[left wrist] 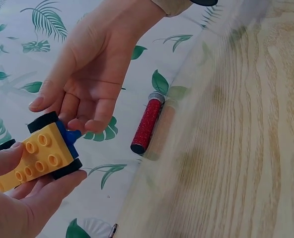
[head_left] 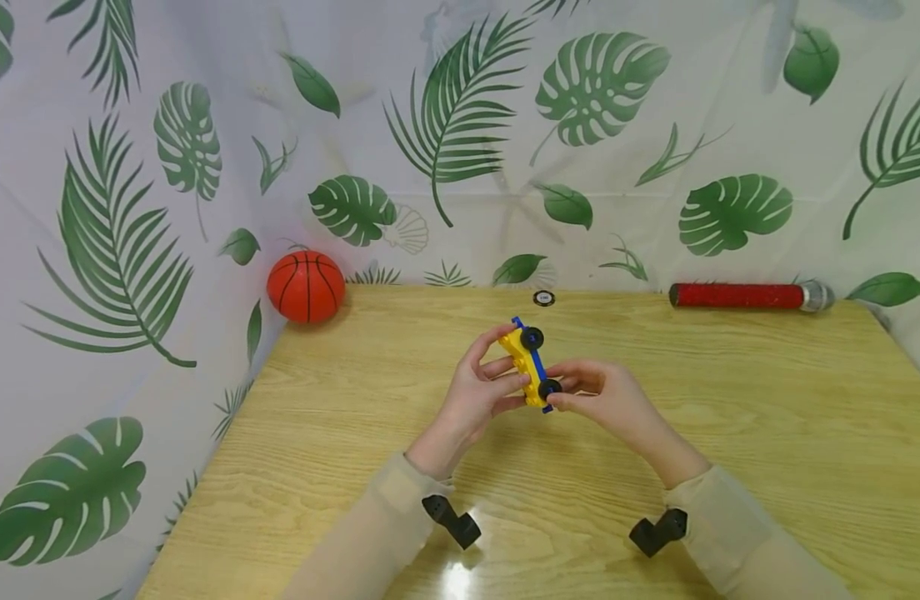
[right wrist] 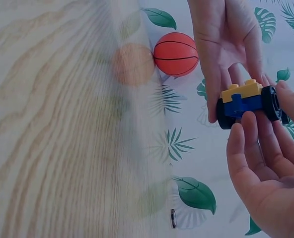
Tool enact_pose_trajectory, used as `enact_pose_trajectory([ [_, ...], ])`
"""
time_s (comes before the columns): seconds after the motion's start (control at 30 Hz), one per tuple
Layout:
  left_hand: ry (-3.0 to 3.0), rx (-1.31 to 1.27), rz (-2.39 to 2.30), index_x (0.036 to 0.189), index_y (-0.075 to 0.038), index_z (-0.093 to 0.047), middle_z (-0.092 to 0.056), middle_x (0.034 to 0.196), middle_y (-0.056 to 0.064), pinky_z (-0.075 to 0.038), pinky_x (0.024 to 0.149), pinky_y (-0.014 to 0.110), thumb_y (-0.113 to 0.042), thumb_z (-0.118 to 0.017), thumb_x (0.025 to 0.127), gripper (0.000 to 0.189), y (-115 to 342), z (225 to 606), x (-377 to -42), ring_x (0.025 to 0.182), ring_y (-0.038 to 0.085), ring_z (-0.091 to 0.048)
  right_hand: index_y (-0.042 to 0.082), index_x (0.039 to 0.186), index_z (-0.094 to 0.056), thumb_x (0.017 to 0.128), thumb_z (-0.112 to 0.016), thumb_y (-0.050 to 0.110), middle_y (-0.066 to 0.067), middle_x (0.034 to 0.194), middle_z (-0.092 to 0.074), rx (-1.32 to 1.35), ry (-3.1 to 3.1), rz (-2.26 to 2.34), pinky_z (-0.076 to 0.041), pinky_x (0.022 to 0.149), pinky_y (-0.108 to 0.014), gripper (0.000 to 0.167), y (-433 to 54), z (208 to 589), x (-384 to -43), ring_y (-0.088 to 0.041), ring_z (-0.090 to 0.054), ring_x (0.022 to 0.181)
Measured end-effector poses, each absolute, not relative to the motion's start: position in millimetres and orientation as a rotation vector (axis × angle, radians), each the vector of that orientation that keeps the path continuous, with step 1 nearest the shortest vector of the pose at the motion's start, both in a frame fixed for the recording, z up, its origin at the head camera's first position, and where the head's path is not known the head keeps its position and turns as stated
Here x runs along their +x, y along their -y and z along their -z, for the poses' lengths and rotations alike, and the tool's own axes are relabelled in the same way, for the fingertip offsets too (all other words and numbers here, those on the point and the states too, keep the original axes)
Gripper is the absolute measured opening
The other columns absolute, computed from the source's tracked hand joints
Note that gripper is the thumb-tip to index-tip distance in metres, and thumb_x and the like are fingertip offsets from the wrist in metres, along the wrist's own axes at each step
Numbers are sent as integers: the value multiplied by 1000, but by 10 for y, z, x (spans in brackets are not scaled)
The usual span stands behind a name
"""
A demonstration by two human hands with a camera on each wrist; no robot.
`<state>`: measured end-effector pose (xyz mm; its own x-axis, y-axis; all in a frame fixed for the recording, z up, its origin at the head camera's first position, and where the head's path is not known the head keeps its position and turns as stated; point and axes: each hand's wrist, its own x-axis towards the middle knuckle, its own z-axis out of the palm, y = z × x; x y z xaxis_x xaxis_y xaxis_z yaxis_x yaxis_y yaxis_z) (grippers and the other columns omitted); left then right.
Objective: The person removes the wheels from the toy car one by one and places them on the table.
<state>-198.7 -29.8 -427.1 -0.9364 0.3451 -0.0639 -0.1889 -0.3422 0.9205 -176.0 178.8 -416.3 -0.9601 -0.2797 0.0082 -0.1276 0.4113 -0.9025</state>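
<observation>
A building-block toy car [head_left: 532,367], with a yellow studded body, blue chassis and black wheels, is held tilted above the table. My left hand [head_left: 478,387] grips it by the yellow body, thumb on one side and fingers on the other. My right hand [head_left: 606,392] is at the car's near end, its thumb beside a black wheel [right wrist: 271,103] and its loosely bent fingers by the blue underside. Studs on the yellow top [left wrist: 40,151] face the left wrist camera.
At the table's back left corner sits an orange-red ball [head_left: 306,287] with black basketball lines. A small black-and-white disc [head_left: 544,298] lies at the back edge. A red glittery microphone [head_left: 737,296] lies at the back right. A leaf-printed cloth [head_left: 475,217] hangs behind the wooden table [head_left: 340,417].
</observation>
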Motion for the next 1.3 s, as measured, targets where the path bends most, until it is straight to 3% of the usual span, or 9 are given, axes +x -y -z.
enact_pose_trajectory([
  [0.33,-1623,251,-2259,143,-24,-48,-60,136,21,-58,87,46,10,-59,93,62,291,4285,-1978,103,18,-69,6,118,-70,87,-77,33,-7,97,-74,-267,-2551,1489,-58,80,-32,42,-1810,4182,-1780,-17,-69,87],
  [0.73,-1655,233,-2226,142,-23,-49,-62,133,22,-58,86,47,12,-60,91,63,262,4285,-1963,101,21,-69,-6,116,-67,89,-76,21,-13,96,-75,-210,-2414,1565,-60,82,-43,40,-1837,4157,-1772,-19,-73,83],
  [1.03,-1703,225,-2199,142,-24,-48,-63,128,24,-59,84,49,12,-61,91,63,244,4298,-1944,100,20,-68,-8,112,-66,89,-75,17,-13,93,-74,-222,-2370,1575,-61,78,-41,35,-1836,4168,-1771,-21,-72,80],
  [1.3,-1709,247,-2182,142,-28,-47,-62,124,18,-60,80,46,10,-60,93,63,242,4343,-1939,96,19,-67,-11,117,-64,89,-75,16,-15,93,-74,-242,-2356,1581,-62,76,-39,40,-1808,4150,-1757,-23,-73,79],
])
